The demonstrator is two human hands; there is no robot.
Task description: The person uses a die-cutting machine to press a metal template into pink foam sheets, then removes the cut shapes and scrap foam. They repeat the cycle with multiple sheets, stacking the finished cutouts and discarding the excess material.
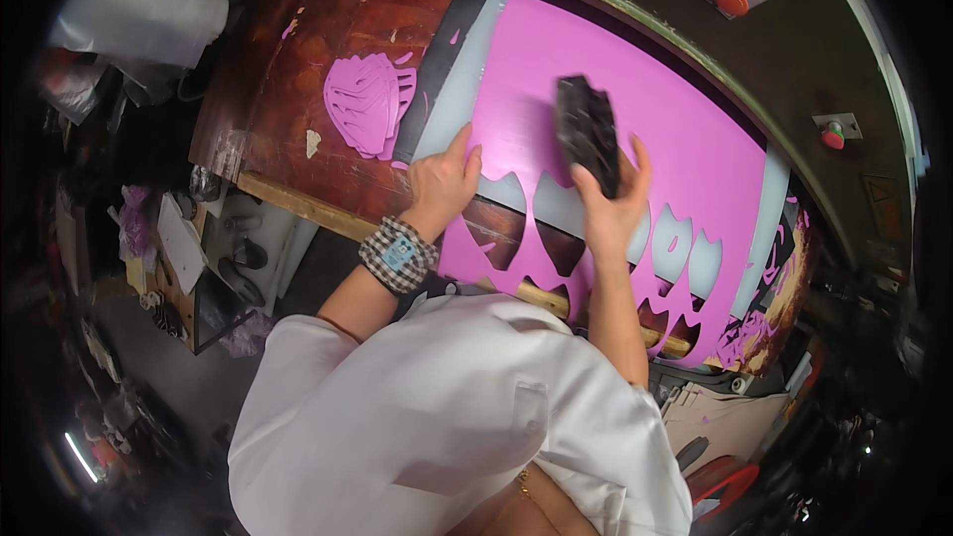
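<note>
White shirt, hands on pink sheet, cut-outs

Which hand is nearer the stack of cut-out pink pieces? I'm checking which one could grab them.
Left. The left hand presses the pink sheet just right of the stack. The right hand, holding a dark cutting die, is farther right.

The pink sheet looks like smooth, matt foam or rubbery material. Under it a pale grey board shows a dull plastic finish. Left of the sheet, the workbench is worn reddish wood, scuffed and chipped. The right hand grips a black cutting die, rough and faintly glossy.
</note>
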